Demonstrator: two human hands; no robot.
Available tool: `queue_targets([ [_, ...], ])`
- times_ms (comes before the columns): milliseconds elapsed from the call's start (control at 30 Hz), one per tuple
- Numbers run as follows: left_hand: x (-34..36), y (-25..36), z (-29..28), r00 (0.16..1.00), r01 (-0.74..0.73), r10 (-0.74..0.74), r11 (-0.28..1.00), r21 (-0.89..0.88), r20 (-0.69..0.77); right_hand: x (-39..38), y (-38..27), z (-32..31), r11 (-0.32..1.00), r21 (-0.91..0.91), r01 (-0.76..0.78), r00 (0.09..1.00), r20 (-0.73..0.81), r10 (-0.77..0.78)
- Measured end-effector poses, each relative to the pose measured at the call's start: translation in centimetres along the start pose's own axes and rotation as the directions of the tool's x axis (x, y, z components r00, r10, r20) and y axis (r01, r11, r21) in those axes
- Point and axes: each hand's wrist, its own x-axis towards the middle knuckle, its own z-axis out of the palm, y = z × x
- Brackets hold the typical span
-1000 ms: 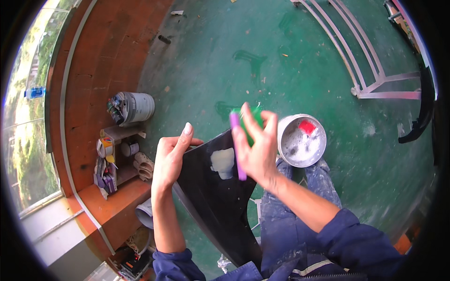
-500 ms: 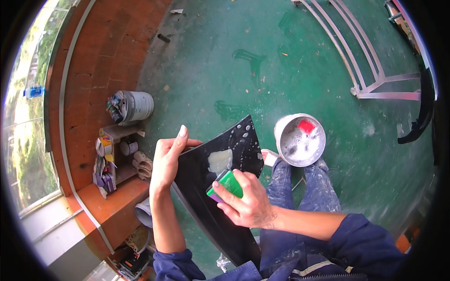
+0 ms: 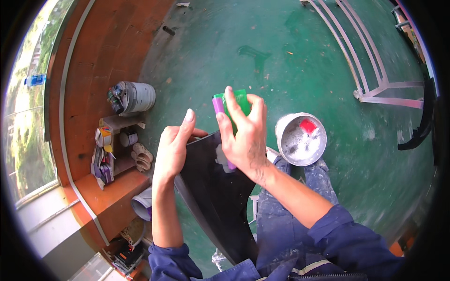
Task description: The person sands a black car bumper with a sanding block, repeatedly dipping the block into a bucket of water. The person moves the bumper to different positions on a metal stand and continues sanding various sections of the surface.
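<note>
A black curved panel [image 3: 211, 196], like a piece of car bodywork, slants in front of my lap. My left hand [image 3: 172, 150] grips its far left edge, thumb up and fingers curled behind. In my right hand [image 3: 248, 136] is a green and purple sanding block [image 3: 241, 100], held at the panel's far end and reaching past the edge. A pale patch [image 3: 221, 155] on the black surface is partly hidden by my right hand. Whether the block touches the panel cannot be made out.
A bucket [image 3: 280, 140] of foamy water, with a red piece [image 3: 308, 126] in it, stands by my legs. At the left are a pail [image 3: 140, 99], a small shelf [image 3: 124, 122] with cans, and an orange-brown wall [image 3: 105, 61]. A metal frame [image 3: 375, 72] stands far right.
My right hand has moved the sanding block away from me, from the panel's middle to its far end, tilting it. It now covers part of the pale patch. My left hand keeps its hold.
</note>
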Motion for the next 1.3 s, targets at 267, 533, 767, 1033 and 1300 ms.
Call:
queue_targets([
  [267,0.4,-1.2,-0.3,0.997,0.066,-0.069,0.987,-0.145,-0.020,0.8,0.1,0.2,0.994,-0.101,0.042,0.996,-0.068,-0.049],
  [533,0.3,-1.5,-0.3,0.998,-0.003,-0.002,0.996,-0.091,-0.057,-1.4,-1.1,-0.2,0.985,-0.050,0.164,0.986,-0.034,-0.165],
  [767,0.2,-1.0,-0.8,0.997,0.072,-0.070,0.990,-0.123,0.019,-10.3,-1.7,-4.3,0.985,0.040,0.166,0.965,0.197,-0.171],
  [1033,0.4,-1.4,-0.5,1.000,0.019,-0.020,0.997,-0.072,-0.007,-6.6,-1.3,-2.7,0.994,-0.085,0.068,0.988,0.141,-0.055],
  [1300,1.3,-1.5,-1.5,0.996,-0.085,0.083,0.992,0.095,0.021,0.9,-1.5,0.8,0.994,-0.061,0.093,0.995,0.044,-0.090],
])
